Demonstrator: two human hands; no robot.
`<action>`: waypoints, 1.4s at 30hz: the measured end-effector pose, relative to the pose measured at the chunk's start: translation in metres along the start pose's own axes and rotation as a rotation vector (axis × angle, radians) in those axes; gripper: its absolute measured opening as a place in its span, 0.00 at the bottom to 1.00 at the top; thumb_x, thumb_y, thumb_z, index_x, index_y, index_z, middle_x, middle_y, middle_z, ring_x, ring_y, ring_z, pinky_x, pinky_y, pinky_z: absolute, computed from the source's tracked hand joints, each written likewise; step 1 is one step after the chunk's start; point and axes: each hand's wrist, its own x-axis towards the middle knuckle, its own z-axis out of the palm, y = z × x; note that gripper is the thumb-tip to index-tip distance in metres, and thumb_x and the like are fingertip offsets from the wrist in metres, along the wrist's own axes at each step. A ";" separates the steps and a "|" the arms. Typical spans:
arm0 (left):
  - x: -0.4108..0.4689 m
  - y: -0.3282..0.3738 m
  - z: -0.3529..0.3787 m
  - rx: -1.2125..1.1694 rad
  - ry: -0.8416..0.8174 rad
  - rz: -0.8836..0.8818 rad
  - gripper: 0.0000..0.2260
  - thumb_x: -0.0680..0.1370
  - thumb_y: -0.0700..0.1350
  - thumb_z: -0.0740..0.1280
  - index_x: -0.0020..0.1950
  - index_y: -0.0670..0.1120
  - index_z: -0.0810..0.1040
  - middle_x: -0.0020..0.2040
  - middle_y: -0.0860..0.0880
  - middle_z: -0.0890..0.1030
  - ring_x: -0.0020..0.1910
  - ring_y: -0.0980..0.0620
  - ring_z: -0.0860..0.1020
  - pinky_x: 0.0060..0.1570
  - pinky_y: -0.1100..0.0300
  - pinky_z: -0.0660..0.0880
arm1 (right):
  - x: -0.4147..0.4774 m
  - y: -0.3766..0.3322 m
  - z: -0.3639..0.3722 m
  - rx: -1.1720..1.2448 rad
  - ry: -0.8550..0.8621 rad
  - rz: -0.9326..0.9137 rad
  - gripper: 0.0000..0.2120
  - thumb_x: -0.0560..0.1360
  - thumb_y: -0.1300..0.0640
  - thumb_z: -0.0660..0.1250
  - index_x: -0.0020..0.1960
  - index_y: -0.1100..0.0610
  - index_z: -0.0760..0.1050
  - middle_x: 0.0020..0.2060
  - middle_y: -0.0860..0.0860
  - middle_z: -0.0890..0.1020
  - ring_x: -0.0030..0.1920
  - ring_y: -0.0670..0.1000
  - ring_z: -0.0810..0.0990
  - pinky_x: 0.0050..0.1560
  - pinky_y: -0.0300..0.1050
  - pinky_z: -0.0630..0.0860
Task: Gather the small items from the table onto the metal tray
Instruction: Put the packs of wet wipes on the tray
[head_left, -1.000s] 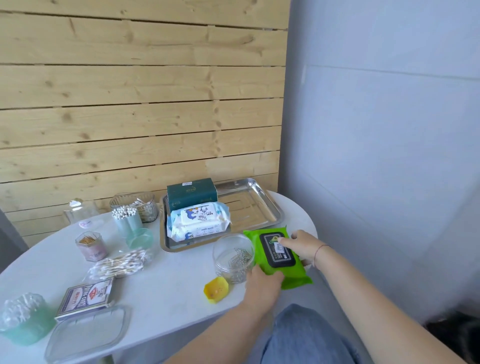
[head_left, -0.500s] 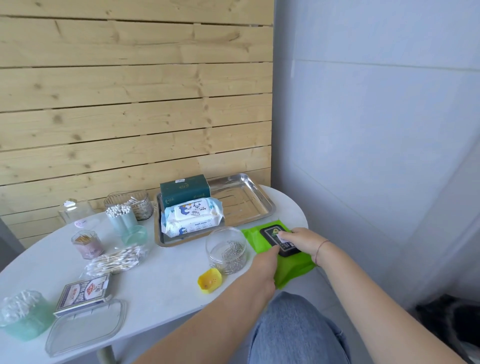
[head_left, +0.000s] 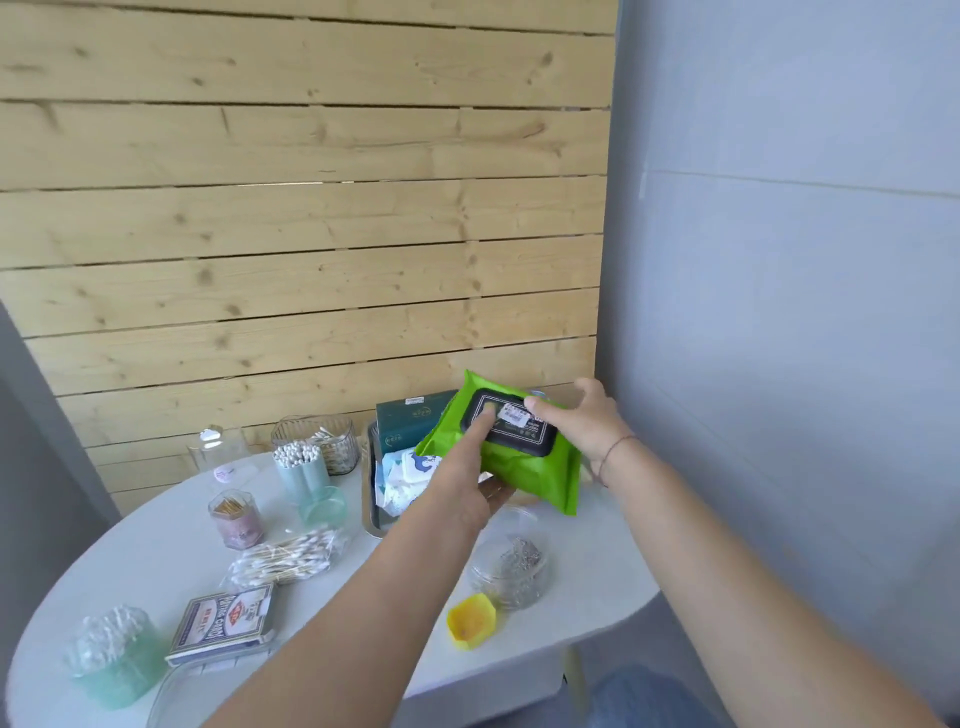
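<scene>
A green wipes pack (head_left: 540, 473) with a black lid is held in the air above the metal tray (head_left: 370, 499), tilted. My left hand (head_left: 467, 483) grips it from below with the thumb on the lid. My right hand (head_left: 582, 421) holds its right side, fingertips on the lid. In the tray lie a dark green box (head_left: 405, 423) and a white and blue wipes pack (head_left: 410, 478), both partly hidden by the pack and my left hand. Most of the tray is covered.
On the white round table stand a clear jar of clips (head_left: 511, 564), a yellow cap (head_left: 471, 621), a card box (head_left: 223, 621), bagged cotton swabs (head_left: 285, 556), a toothpick jar (head_left: 236, 519), swab holders (head_left: 301, 467), a green tub (head_left: 117, 654). A wooden wall stands behind, a grey wall on the right.
Both hands have lifted the green wipes pack off the table's near right edge and carried it up and back over the tray. The head view has tilted upward.
</scene>
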 end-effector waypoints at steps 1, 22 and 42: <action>0.006 0.007 -0.009 -0.063 0.024 0.032 0.11 0.71 0.51 0.73 0.48 0.47 0.77 0.42 0.47 0.82 0.39 0.48 0.80 0.38 0.55 0.79 | 0.010 0.003 0.014 0.124 -0.018 0.083 0.37 0.57 0.40 0.78 0.59 0.57 0.73 0.58 0.49 0.78 0.56 0.51 0.78 0.60 0.52 0.75; 0.099 0.019 -0.118 0.459 0.488 0.409 0.14 0.77 0.46 0.65 0.32 0.47 0.72 0.27 0.48 0.70 0.30 0.48 0.67 0.32 0.59 0.64 | 0.070 0.065 0.119 -0.053 -0.075 0.177 0.12 0.75 0.56 0.67 0.55 0.61 0.78 0.50 0.57 0.83 0.52 0.58 0.81 0.57 0.52 0.77; 0.046 0.044 -0.156 0.533 0.412 0.415 0.02 0.77 0.42 0.62 0.45 0.45 0.74 0.37 0.51 0.74 0.35 0.54 0.70 0.32 0.63 0.66 | 0.047 0.023 0.118 -0.274 0.274 -0.105 0.18 0.73 0.54 0.66 0.60 0.61 0.73 0.58 0.60 0.77 0.57 0.60 0.76 0.59 0.52 0.72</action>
